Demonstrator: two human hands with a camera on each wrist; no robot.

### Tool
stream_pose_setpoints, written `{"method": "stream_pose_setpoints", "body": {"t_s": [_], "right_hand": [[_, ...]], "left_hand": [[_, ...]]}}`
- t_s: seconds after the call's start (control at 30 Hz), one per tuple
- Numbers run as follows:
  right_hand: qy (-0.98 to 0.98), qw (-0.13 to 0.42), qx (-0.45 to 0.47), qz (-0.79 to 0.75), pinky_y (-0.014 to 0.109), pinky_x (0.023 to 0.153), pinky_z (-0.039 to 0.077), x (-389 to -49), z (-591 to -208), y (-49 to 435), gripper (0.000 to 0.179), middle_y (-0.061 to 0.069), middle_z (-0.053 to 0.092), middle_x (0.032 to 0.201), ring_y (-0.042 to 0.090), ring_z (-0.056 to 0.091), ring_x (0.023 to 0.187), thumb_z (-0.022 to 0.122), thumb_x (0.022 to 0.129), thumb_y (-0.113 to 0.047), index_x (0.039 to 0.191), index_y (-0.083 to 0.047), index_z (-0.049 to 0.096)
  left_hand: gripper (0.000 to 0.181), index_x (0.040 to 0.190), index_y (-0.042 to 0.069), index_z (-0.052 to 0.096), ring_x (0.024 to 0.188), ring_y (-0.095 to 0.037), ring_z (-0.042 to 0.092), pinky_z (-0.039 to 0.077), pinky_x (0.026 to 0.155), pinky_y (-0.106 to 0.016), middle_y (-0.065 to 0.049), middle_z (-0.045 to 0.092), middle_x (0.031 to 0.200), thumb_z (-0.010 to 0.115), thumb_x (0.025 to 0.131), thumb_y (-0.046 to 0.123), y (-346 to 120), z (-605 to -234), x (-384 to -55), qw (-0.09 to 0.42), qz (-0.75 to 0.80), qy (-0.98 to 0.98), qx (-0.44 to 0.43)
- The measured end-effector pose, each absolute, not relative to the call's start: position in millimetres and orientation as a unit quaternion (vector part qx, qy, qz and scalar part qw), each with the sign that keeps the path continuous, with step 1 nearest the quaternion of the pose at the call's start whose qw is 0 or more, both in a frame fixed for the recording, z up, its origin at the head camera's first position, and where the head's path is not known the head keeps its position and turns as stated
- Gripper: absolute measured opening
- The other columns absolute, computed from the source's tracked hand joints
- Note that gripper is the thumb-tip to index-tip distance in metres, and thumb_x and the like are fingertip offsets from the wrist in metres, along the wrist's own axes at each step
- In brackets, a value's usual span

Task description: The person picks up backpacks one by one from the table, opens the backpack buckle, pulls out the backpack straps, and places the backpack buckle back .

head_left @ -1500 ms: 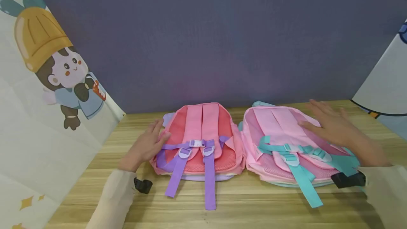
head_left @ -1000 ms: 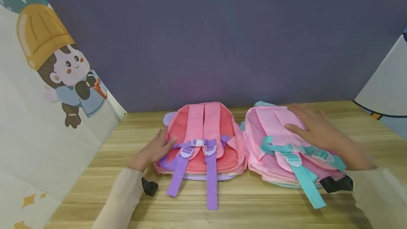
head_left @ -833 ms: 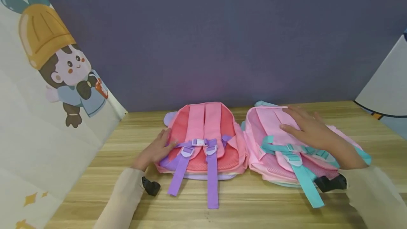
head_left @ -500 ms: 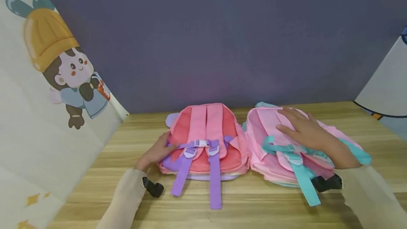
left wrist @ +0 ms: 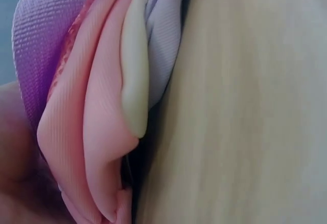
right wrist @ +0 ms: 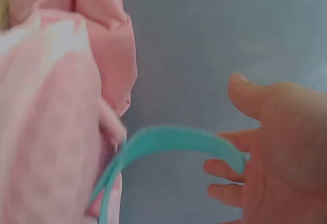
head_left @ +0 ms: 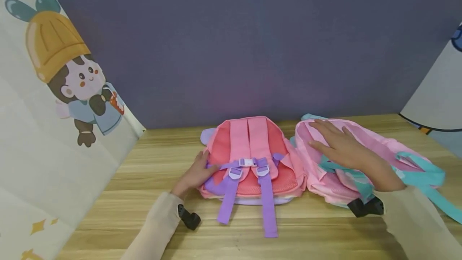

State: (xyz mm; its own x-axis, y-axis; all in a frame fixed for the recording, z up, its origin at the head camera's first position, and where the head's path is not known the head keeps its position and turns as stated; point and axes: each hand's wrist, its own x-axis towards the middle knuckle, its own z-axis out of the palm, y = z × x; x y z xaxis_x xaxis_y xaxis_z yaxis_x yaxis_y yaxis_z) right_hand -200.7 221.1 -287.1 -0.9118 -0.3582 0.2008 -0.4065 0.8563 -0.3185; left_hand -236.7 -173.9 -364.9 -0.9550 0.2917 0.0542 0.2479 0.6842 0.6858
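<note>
Two children's backpacks lie side by side, straps up. My left hand [head_left: 193, 175] rests with loose fingers against the left side of the coral-pink backpack [head_left: 221, 141], which has purple straps [head_left: 268, 208] and a white buckle [head_left: 247, 162]. In the left wrist view its pink layered side [left wrist: 104, 116] and a purple strap [left wrist: 48, 40] show beside the hand [left wrist: 15, 147]. My right hand [head_left: 343, 149] is spread above the light pink backpack [head_left: 375, 139]. In the right wrist view, a teal strap [right wrist: 179, 138] arcs across to the extended fingers of the hand [right wrist: 286, 142].
The backpacks lie on a wood-grain table [head_left: 144, 196] against a dark blue-grey backdrop [head_left: 231, 43]. A white sheet with a cartoon figure [head_left: 79, 79] hangs at the left. A black wrist camera [head_left: 189, 218] sits by each cuff. A teal strap end [head_left: 445, 206] trails to the right.
Both backpacks have slid right, my left hand following against the coral-pink one. My right hand has come left over the light pink backpack, whose teal straps now spread to the right.
</note>
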Motion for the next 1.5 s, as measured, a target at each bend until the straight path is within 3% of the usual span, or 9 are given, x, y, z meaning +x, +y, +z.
{"method": "stream_pose_setpoints", "body": {"t_s": [0.43, 0.57, 0.67, 0.83, 1.03, 1.27, 1.5], "right_hand": [[-0.956, 0.041, 0.209, 0.200, 0.073, 0.104, 0.007, -203, -298, 196, 0.075, 0.026, 0.032, 0.148, 0.046, 0.021, 0.139, 0.056, 0.092, -0.046, 0.146, -0.001, 0.028], [-0.949, 0.052, 0.230, 0.209, 0.065, 0.104, 0.028, -203, -304, 183, 0.073, 0.024, 0.042, 0.141, 0.045, 0.039, 0.130, 0.063, 0.090, -0.037, 0.145, -0.002, 0.030], [-0.944, 0.048, 0.244, 0.217, 0.058, 0.099, 0.039, -202, -308, 175, 0.073, 0.026, 0.041, 0.140, 0.045, 0.045, 0.125, 0.065, 0.089, -0.031, 0.145, 0.000, 0.030], [-0.944, 0.051, 0.252, 0.208, 0.057, 0.100, 0.038, -200, -307, 166, 0.072, 0.029, 0.036, 0.145, 0.047, 0.045, 0.126, 0.065, 0.089, -0.027, 0.144, 0.003, 0.029], [-0.933, 0.072, 0.271, 0.226, 0.056, 0.098, 0.042, -196, -302, 155, 0.068, 0.026, 0.040, 0.142, 0.043, 0.052, 0.119, 0.069, 0.086, -0.022, 0.142, -0.001, 0.035], [-0.931, 0.040, 0.259, 0.253, 0.058, 0.100, 0.039, -203, -313, 146, 0.064, 0.023, 0.045, 0.139, 0.042, 0.044, 0.126, 0.069, 0.087, -0.023, 0.140, -0.004, 0.039], [-0.922, 0.032, 0.261, 0.283, 0.056, 0.101, 0.039, -212, -333, 140, 0.059, 0.022, 0.050, 0.133, 0.039, 0.047, 0.124, 0.069, 0.086, -0.023, 0.135, -0.001, 0.044]], "left_hand": [[0.070, 0.145, -0.008, 0.025, 0.142, -0.048, 0.008, 0.020, 0.111, -0.061, -0.038, 0.014, 0.149, 0.054, 0.091, 0.026, -144, -370, -226, 0.004, 0.371, 0.919, 0.133], [0.068, 0.144, -0.008, 0.029, 0.142, -0.048, 0.012, 0.023, 0.111, -0.059, -0.039, 0.016, 0.149, 0.053, 0.091, 0.027, -136, -372, -222, -0.015, 0.356, 0.927, 0.119], [0.068, 0.144, -0.007, 0.030, 0.142, -0.047, 0.012, 0.023, 0.111, -0.059, -0.038, 0.017, 0.149, 0.052, 0.090, 0.027, -132, -372, -221, -0.019, 0.355, 0.927, 0.117], [0.068, 0.145, -0.006, 0.029, 0.143, -0.045, 0.010, 0.022, 0.111, -0.058, -0.036, 0.017, 0.150, 0.052, 0.091, 0.028, -126, -373, -220, -0.020, 0.362, 0.924, 0.117], [0.068, 0.145, -0.006, 0.029, 0.144, -0.044, 0.010, 0.022, 0.111, -0.058, -0.035, 0.015, 0.151, 0.051, 0.091, 0.030, -122, -374, -218, -0.019, 0.361, 0.925, 0.116], [0.068, 0.144, -0.006, 0.031, 0.142, -0.046, 0.013, 0.024, 0.110, -0.059, -0.037, 0.015, 0.150, 0.052, 0.090, 0.028, -119, -374, -217, -0.024, 0.367, 0.923, 0.114], [0.068, 0.144, -0.006, 0.031, 0.141, -0.048, 0.016, 0.025, 0.109, -0.059, -0.037, 0.015, 0.150, 0.053, 0.090, 0.029, -121, -374, -218, -0.026, 0.363, 0.924, 0.115]]}}
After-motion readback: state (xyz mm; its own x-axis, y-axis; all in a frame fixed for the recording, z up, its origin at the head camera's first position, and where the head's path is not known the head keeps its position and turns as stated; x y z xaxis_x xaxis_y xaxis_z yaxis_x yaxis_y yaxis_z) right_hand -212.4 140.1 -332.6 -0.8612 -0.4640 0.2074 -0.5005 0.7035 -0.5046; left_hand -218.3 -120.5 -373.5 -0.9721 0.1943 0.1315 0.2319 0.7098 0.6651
